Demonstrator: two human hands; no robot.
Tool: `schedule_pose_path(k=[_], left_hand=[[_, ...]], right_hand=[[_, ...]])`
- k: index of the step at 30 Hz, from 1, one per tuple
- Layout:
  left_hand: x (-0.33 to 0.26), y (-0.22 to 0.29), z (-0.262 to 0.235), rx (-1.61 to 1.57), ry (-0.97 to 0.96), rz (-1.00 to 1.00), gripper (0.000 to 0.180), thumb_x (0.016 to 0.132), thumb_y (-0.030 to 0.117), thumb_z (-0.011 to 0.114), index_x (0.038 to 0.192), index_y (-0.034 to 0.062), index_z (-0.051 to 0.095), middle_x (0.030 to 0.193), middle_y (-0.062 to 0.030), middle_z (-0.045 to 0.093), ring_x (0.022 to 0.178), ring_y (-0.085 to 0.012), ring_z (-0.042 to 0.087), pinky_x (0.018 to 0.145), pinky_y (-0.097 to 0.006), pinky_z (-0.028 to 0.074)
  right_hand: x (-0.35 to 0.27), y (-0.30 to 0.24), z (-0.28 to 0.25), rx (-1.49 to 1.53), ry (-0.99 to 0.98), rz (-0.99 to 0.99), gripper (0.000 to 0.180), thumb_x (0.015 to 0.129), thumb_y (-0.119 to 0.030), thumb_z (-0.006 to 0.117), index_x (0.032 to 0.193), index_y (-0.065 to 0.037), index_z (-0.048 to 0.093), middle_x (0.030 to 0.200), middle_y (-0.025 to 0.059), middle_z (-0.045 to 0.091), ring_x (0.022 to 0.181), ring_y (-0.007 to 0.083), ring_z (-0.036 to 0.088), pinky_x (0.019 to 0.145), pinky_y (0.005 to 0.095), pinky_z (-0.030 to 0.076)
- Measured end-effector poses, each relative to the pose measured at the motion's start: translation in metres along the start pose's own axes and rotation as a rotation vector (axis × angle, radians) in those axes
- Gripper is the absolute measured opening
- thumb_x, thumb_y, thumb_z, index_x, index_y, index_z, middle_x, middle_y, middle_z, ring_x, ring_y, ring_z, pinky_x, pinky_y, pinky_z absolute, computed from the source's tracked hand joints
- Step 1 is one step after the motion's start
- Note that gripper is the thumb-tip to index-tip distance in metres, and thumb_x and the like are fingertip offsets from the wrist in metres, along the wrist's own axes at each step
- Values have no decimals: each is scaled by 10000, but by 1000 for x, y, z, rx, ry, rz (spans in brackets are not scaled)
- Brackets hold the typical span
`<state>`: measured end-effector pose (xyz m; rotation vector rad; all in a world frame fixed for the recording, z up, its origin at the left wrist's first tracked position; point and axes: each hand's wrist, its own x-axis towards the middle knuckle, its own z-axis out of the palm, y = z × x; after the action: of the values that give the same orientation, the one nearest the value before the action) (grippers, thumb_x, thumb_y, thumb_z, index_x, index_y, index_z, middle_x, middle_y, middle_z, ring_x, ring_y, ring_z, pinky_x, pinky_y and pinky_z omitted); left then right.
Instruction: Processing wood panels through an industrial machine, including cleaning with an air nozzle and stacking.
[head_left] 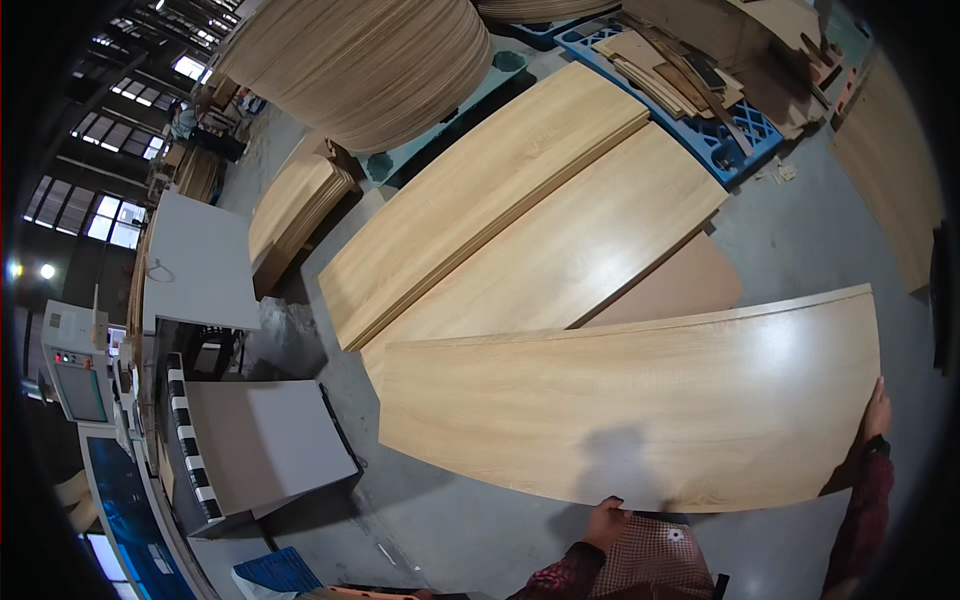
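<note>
A long, light wood-grain board (560, 420) spans the lower right of the head view, in front of me. My left hand (605, 525) is closed on its near edge, with the thumb on top and the other fingers hidden below. At the board's right end, my right hand (877, 412) grips the short edge, its fingers partly out of sight. Just beyond lie matching boards: a single-looking layer (560, 240) and, farther back, a higher stack (490, 190). The held board overlaps the near corner of the lower boards; whether it touches them I cannot tell.
A tall stack of curved sheets (350, 70) stands at the back on a pallet. Scrap wood (670, 75) covers a blue pallet (730, 160) at the far right. Machinery with a control box (75, 360) and a grey worktable (270, 440) line the left side.
</note>
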<state>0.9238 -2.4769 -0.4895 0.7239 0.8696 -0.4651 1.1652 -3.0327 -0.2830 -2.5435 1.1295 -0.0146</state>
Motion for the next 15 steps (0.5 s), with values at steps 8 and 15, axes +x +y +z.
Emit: schedule_pose_path(k=[8,15], left_hand=[[65,83,71,-647,-27,-184,62,763,71,542,736,17,528,871,-89,558,859,-218,524,774,-334,432],[126,157,113,752,127,181,32,780,39,487,767,23,512,832,-90,548,827,-220,543,757,-340,452]], right_hand=[[76,-94,79,203,-74,-134,619,903,-455,275,899,82,584,833,256,603,820,386,576,727,408,410],[141,-194,187,-165,-219,-223,499,895,-366,323,890,60,584,889,292,559,898,446,509,775,467,400]])
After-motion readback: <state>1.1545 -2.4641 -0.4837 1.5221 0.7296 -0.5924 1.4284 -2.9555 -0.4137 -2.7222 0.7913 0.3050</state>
